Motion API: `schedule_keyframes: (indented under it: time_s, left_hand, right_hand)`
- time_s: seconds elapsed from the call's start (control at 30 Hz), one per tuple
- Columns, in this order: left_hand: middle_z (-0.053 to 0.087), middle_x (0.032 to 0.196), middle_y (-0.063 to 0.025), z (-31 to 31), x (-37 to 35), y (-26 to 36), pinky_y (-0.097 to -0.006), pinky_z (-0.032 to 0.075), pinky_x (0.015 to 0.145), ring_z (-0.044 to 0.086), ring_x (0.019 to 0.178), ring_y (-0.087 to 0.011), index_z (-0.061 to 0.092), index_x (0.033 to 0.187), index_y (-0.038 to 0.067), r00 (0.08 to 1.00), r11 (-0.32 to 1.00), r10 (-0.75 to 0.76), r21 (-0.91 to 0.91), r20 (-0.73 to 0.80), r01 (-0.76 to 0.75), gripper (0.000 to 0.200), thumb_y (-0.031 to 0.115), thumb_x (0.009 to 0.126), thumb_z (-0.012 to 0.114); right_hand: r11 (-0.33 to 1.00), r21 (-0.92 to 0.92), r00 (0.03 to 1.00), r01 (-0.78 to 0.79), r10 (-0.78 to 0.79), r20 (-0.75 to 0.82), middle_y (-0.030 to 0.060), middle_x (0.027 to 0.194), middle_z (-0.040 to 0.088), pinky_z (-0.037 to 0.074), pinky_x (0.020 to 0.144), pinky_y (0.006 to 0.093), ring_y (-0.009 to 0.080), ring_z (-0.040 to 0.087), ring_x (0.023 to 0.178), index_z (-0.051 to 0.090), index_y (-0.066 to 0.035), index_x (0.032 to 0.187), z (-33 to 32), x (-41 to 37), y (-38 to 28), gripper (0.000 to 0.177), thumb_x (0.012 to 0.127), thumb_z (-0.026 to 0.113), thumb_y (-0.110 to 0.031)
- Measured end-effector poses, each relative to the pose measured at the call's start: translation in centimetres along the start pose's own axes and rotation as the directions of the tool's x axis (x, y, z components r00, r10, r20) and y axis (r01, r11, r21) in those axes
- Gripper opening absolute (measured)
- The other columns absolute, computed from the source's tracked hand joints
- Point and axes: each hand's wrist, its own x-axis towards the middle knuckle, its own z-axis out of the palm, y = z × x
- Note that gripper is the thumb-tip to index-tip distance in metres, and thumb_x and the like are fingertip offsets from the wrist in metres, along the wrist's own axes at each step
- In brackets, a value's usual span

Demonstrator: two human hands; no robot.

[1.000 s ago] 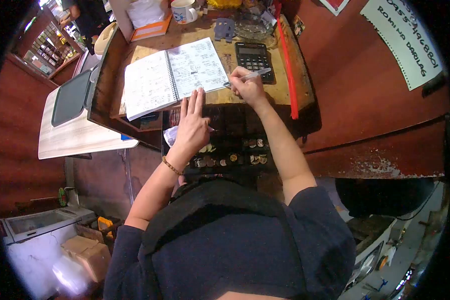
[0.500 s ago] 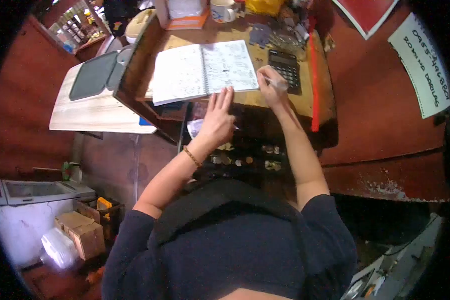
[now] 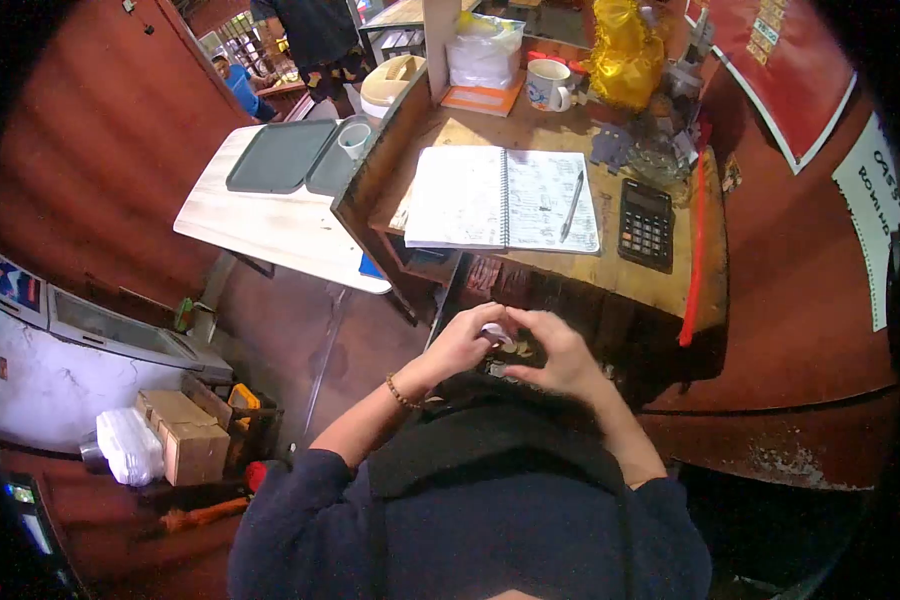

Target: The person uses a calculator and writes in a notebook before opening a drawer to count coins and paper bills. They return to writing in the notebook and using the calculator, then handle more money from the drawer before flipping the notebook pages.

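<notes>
Over the open drawer (image 3: pixel 570 305), my left hand (image 3: pixel 460 342) is closed on a folded, pale purplish banknote (image 3: pixel 493 332), only partly visible. Facing it, my right hand (image 3: pixel 567 352) has its thumb and fingers apart in a curve, with the fingertips close to the left hand. Several coins (image 3: pixel 518 348) show in the gap between the hands, and reddish notes (image 3: pixel 483 274) lie at the drawer's back left. On the desk above, a pen (image 3: pixel 572 207) rests on the right page of a spiral notebook (image 3: pixel 457 198) filled with handwriting. A black calculator (image 3: pixel 646 224) lies to its right.
A mug (image 3: pixel 547 86), a white plastic bag (image 3: pixel 483 50) and a yellow shiny bundle (image 3: pixel 627 55) stand at the desk's back. Left of the wooden partition (image 3: pixel 385 150), grey trays (image 3: pixel 280 155) lie on a pale table. Cardboard boxes (image 3: pixel 192 440) sit lower left. Two people are farther back.
The pen has left my right hand and lies on the notebook. Both hands have come back from the desk to the drawer, and my left hand has taken hold of the banknote. The view has shifted left.
</notes>
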Motion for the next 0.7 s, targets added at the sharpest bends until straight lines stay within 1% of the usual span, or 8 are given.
schedule_keyframes:
  time_s: [0.03, 0.1, 0.2, 0.37, 0.43, 0.57, 0.67, 0.7]
  left_hand:
    - [0.061, 0.100, -0.0152, 0.2, -0.5, 0.0, -0.0342, 0.046, 0.083, 0.059, 0.095, -0.0270, 0.057, 0.093, 0.000, 0.999, 0.998, -0.038, -0.047, -0.009, 0.037, 0.023, -0.006, 0.072, 0.051]
    - [0.062, 0.089, -0.0151, 0.8, -0.9, -0.1, -0.0331, 0.047, 0.076, 0.060, 0.086, -0.0234, 0.056, 0.099, -0.001, 0.999, 0.995, -0.053, -0.091, -0.010, 0.051, 0.024, -0.006, 0.077, 0.047]
    - [0.063, 0.087, -0.0145, 1.6, -0.8, -1.6, -0.0326, 0.046, 0.072, 0.060, 0.081, -0.0213, 0.056, 0.100, 0.000, 1.000, 0.998, 0.000, -0.059, -0.001, -0.001, 0.022, -0.004, 0.082, 0.045]
    - [0.057, 0.072, -0.0100, 1.4, -0.8, -0.4, -0.0299, 0.044, 0.060, 0.053, 0.066, -0.0156, 0.056, 0.102, 0.001, 0.956, 0.987, -0.144, -0.035, 0.255, 0.158, 0.017, 0.009, 0.089, 0.047]
    - [0.052, 0.067, -0.0038, 1.5, -1.0, 0.0, -0.0266, 0.041, 0.054, 0.049, 0.060, -0.0119, 0.057, 0.101, 0.003, 0.884, 0.939, -0.290, -0.068, 0.368, 0.337, 0.019, 0.013, 0.090, 0.044]
    - [0.060, 0.085, -0.0024, 1.4, -1.4, -1.9, -0.0244, 0.045, 0.067, 0.054, 0.075, -0.0084, 0.054, 0.119, 0.003, 0.775, 0.901, -0.344, -0.046, 0.530, 0.432, 0.030, 0.015, 0.092, 0.049]
    - [0.059, 0.087, -0.0023, 1.4, -1.2, -2.2, -0.0241, 0.044, 0.066, 0.053, 0.075, -0.0073, 0.055, 0.117, 0.002, 0.712, 0.881, -0.396, 0.023, 0.579, 0.472, 0.028, 0.015, 0.092, 0.050]
    - [0.049, 0.069, 0.0033, 1.6, -1.4, -2.1, -0.0221, 0.037, 0.054, 0.044, 0.061, -0.0070, 0.057, 0.098, 0.005, 0.773, 0.912, -0.314, -0.052, 0.551, 0.408, 0.018, 0.016, 0.092, 0.044]
  right_hand:
    - [1.000, 0.003, 1.000, -0.001, 0.001, 0.001, 0.0146, 0.107, 0.061, 0.049, 0.082, 0.0364, 0.0309, 0.061, 0.093, 0.056, -0.005, 0.115, 0.9, -0.7, 0.6, 0.044, 0.074, 0.070, -0.013]
    - [0.981, 0.035, 0.982, -0.189, 0.188, 0.015, 0.0128, 0.099, 0.062, 0.051, 0.076, 0.0363, 0.0304, 0.062, 0.087, 0.058, -0.005, 0.109, 2.2, -2.0, 1.9, 0.037, 0.074, 0.068, -0.008]
    - [0.987, -0.016, 0.987, -0.159, 0.159, -0.013, 0.0119, 0.095, 0.062, 0.051, 0.072, 0.0360, 0.0294, 0.062, 0.085, 0.060, -0.005, 0.103, 1.9, -2.6, 3.0, 0.030, 0.074, 0.065, -0.004]
    - [0.983, 0.056, 0.984, -0.176, 0.177, -0.024, 0.0120, 0.089, 0.063, 0.051, 0.070, 0.0356, 0.0293, 0.063, 0.085, 0.061, -0.004, 0.097, 1.5, -3.9, 3.1, 0.023, 0.074, 0.063, -0.002]
    - [0.975, 0.183, 0.992, -0.126, 0.123, 0.027, 0.0111, 0.085, 0.063, 0.050, 0.068, 0.0334, 0.0276, 0.063, 0.079, 0.063, -0.006, 0.099, 1.7, -4.6, 3.2, 0.028, 0.072, 0.063, 0.001]
    - [0.917, 0.358, 0.984, -0.175, 0.147, 0.103, 0.0091, 0.073, 0.059, 0.046, 0.061, 0.0276, 0.0178, 0.058, 0.066, 0.069, -0.006, 0.092, 1.4, -5.0, 2.6, 0.030, 0.070, 0.058, 0.010]
    - [0.872, 0.444, 0.978, -0.207, 0.197, 0.069, 0.0073, 0.071, 0.059, 0.045, 0.061, 0.0273, 0.0157, 0.057, 0.067, 0.070, -0.004, 0.088, 1.8, -5.5, 3.7, 0.032, 0.067, 0.054, 0.014]
    - [0.841, 0.492, 0.970, -0.225, 0.243, 0.029, 0.0076, 0.071, 0.060, 0.047, 0.062, 0.0274, 0.0161, 0.057, 0.067, 0.070, -0.004, 0.086, 2.0, -5.8, 5.0, 0.035, 0.062, 0.052, 0.013]
